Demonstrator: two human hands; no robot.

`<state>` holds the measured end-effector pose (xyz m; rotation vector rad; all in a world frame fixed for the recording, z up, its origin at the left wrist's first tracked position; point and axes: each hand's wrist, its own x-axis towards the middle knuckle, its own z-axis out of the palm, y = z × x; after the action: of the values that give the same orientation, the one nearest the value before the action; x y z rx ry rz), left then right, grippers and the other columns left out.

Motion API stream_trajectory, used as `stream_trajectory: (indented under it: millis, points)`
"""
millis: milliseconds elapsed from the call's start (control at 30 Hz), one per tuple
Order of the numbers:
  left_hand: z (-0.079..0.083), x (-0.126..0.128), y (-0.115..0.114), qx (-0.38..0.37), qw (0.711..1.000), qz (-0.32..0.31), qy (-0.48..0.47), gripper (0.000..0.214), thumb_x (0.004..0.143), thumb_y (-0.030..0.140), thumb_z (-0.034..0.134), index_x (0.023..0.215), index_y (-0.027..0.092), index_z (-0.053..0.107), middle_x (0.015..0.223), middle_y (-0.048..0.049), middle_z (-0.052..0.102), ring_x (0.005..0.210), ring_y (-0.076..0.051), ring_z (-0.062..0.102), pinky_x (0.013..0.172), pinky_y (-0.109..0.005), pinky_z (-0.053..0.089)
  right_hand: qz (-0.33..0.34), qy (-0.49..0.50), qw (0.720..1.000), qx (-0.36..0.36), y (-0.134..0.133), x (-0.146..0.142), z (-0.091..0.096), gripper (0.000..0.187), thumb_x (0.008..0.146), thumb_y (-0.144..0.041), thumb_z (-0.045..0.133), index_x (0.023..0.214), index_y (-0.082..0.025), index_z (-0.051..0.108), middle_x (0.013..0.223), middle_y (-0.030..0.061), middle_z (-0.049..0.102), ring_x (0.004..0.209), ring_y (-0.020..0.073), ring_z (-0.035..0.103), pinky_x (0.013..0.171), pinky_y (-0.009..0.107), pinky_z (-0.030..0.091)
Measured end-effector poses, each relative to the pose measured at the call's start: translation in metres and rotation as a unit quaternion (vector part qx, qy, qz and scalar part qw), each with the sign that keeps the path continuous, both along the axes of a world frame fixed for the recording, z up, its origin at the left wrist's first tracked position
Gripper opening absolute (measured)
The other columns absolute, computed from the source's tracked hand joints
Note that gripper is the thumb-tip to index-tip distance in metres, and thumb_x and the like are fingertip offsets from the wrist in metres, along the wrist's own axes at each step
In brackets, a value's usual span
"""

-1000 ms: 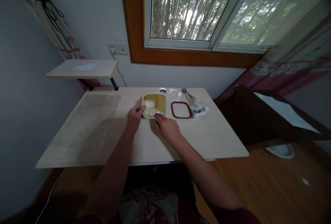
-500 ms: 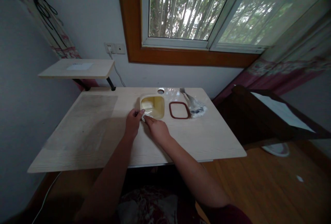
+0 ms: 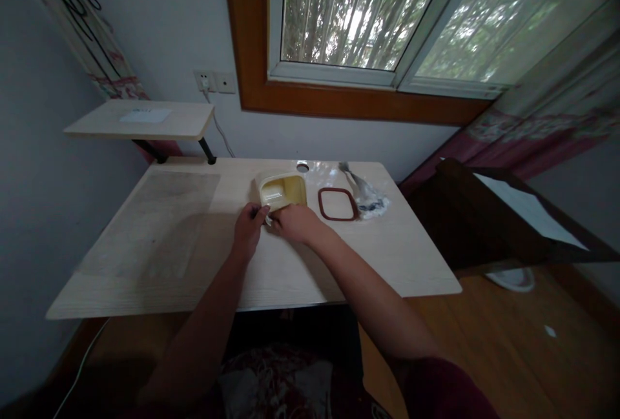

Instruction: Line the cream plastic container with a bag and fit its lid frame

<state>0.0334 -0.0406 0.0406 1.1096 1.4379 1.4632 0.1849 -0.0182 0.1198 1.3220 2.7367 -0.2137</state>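
Observation:
A cream plastic food container, its inside facing up and toward me, sits near the middle of the table. My left hand is closed at its near left corner, thumb along the rim. My right hand is curled in front of the near side, covering part of that wall. Its fingertips are pressed together beside my left thumb, at a small white bit too small to name. To the right lies a flat lid with a reddish-brown rim. A crumpled clear plastic bag rests against it.
A raised shelf with a paper label stands over the table's back left. A clear sheet covers the left tabletop. Behind is a round cable hole. Dark furniture stands at the right, below the window.
My right hand has turned and curled over the container's near edge, its knuckles higher than before. The container has tilted slightly, and my left hand keeps its place at the corner.

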Motion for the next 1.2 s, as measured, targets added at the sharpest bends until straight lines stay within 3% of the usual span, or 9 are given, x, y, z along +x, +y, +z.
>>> stream_trajectory:
  millis: [200, 333, 500, 667, 1000, 1100, 1200]
  points:
    - [0.001, -0.003, 0.006, 0.011, 1.000, -0.011, -0.023, 0.033, 0.081, 0.050, 0.068, 0.076, 0.020, 0.057, 0.066, 0.0026, 0.057, 0.063, -0.013, 0.054, 0.062, -0.026, 0.043, -0.027, -0.029, 0.996, -0.076, 0.046, -0.030, -0.015, 0.040, 0.098, -0.036, 0.050, 0.121, -0.013, 0.072, 0.118, 0.0200, 0.071, 0.109, 0.0303, 0.069, 0.089, 0.034, 0.053]
    - [0.003, -0.003, 0.008, 0.004, 0.999, -0.016, -0.036, 0.034, 0.079, 0.050, 0.070, 0.074, 0.020, 0.056, 0.064, 0.0027, 0.056, 0.061, -0.013, 0.053, 0.060, -0.025, 0.042, -0.047, -0.047, 0.993, -0.094, 0.063, -0.041, -0.026, 0.041, 0.099, -0.039, 0.050, 0.122, -0.013, 0.072, 0.122, 0.0214, 0.069, 0.110, 0.0319, 0.069, 0.088, 0.036, 0.055]
    - [0.013, -0.003, 0.005, -0.016, 0.999, 0.006, -0.028, 0.036, 0.079, 0.051, 0.071, 0.074, 0.019, 0.057, 0.065, 0.0017, 0.058, 0.063, -0.013, 0.053, 0.061, -0.025, 0.042, -0.089, -0.067, 0.989, -0.096, 0.066, -0.046, -0.029, 0.045, 0.101, -0.038, 0.044, 0.127, -0.011, 0.070, 0.126, 0.0246, 0.066, 0.116, 0.0359, 0.066, 0.091, 0.044, 0.056]
    - [0.019, 0.002, 0.001, -0.012, 1.000, 0.018, -0.001, 0.037, 0.082, 0.053, 0.069, 0.075, 0.019, 0.056, 0.066, 0.0016, 0.058, 0.063, -0.013, 0.053, 0.061, -0.026, 0.041, -0.126, -0.095, 0.983, -0.097, 0.062, -0.044, -0.022, 0.042, 0.101, -0.028, 0.045, 0.127, -0.008, 0.070, 0.126, 0.0259, 0.066, 0.117, 0.0349, 0.066, 0.091, 0.044, 0.057]
    - [0.013, 0.017, 0.002, 0.000, 1.000, -0.001, -0.008, 0.040, 0.083, 0.057, 0.068, 0.079, 0.019, 0.058, 0.072, -0.0015, 0.062, 0.066, -0.015, 0.058, 0.064, -0.028, 0.046, -0.150, -0.128, 0.977, -0.088, 0.056, -0.040, -0.013, 0.035, 0.097, -0.022, 0.052, 0.121, -0.009, 0.073, 0.124, 0.0235, 0.068, 0.115, 0.0356, 0.066, 0.095, 0.048, 0.056]
    - [0.011, 0.016, 0.004, 0.001, 1.000, 0.002, -0.005, 0.040, 0.083, 0.058, 0.067, 0.079, 0.018, 0.058, 0.072, -0.0019, 0.062, 0.066, -0.015, 0.059, 0.063, -0.028, 0.047, -0.161, -0.127, 0.976, -0.075, 0.055, -0.041, -0.014, 0.042, 0.097, -0.020, 0.049, 0.133, -0.006, 0.066, 0.140, 0.0265, 0.055, 0.123, 0.0357, 0.062, 0.096, 0.046, 0.055]
    - [0.012, 0.016, 0.005, -0.002, 1.000, 0.003, 0.006, 0.041, 0.083, 0.058, 0.067, 0.078, 0.019, 0.058, 0.072, -0.0020, 0.063, 0.065, -0.015, 0.059, 0.062, -0.028, 0.046, -0.199, -0.109, 0.973, -0.049, 0.055, -0.040, -0.015, 0.058, 0.098, -0.017, 0.042, 0.155, -0.003, 0.037, 0.160, 0.0279, 0.021, 0.125, 0.0341, 0.060, 0.096, 0.043, 0.056]
